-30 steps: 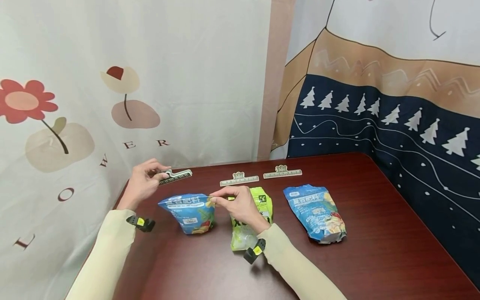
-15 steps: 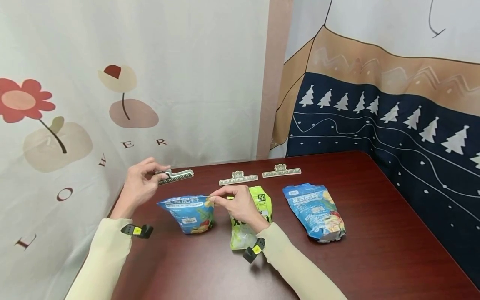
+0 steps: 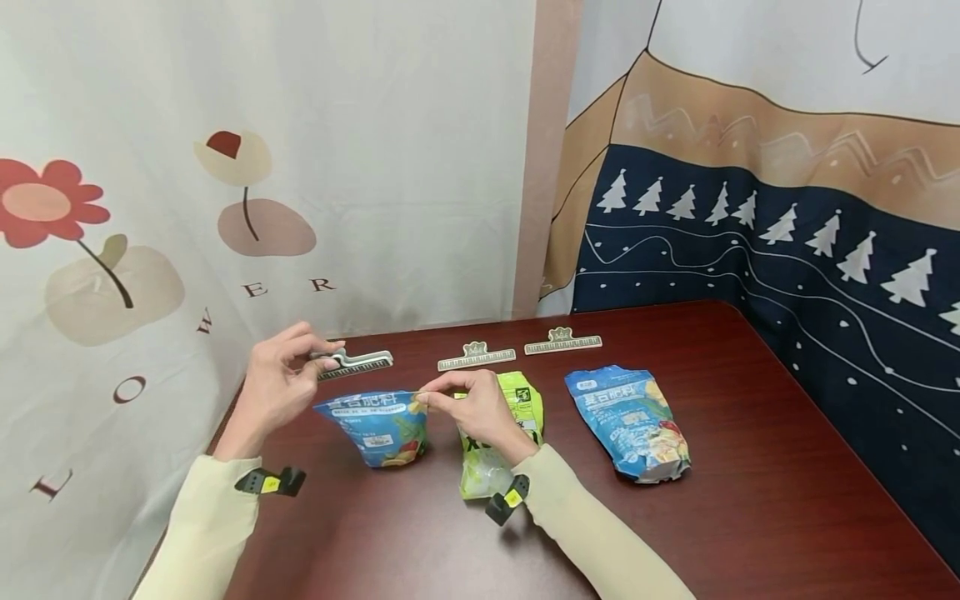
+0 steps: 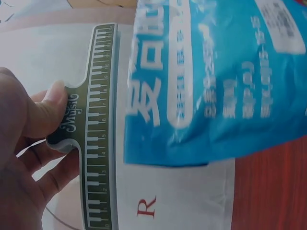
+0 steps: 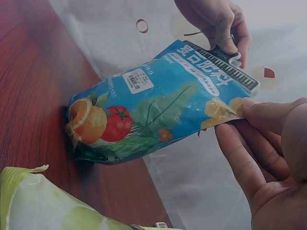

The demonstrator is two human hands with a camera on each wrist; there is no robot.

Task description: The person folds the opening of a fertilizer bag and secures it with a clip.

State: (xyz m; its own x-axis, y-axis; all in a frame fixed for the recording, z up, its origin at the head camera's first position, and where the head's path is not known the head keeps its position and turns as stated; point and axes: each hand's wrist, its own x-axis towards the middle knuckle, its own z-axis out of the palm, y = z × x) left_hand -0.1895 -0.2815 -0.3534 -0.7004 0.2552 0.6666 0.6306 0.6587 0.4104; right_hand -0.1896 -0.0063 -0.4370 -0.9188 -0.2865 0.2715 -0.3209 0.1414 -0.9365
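Note:
My left hand (image 3: 279, 387) pinches a dark green clip (image 4: 98, 115) by its handle, between thumb and fingers. Piano keys, ruler numbers and the word "Music" are printed along it. The clip's long edge is close behind the top of a blue printed bag (image 3: 378, 433); whether they touch I cannot tell. That bag stands on the table, its top pressed flat, with fruit and vegetable pictures on its front (image 5: 144, 110). With thumb and fingers, my right hand (image 3: 483, 412) pinches the bag's top right corner. Beneath the right hand lies a lime green bag (image 3: 480, 479), partly hidden.
Two pale clips (image 3: 477, 357) with ruler-like edges lie at the back of the dark red table (image 3: 750, 467). A second blue bag (image 3: 630, 425) lies to the right. A pale printed curtain (image 3: 420, 167) hangs behind and along the left edge.
My left hand has brought the clip slightly down and to the right, closer to the bag's top edge. The left wrist has shifted down and left. The right hand keeps its pinch.

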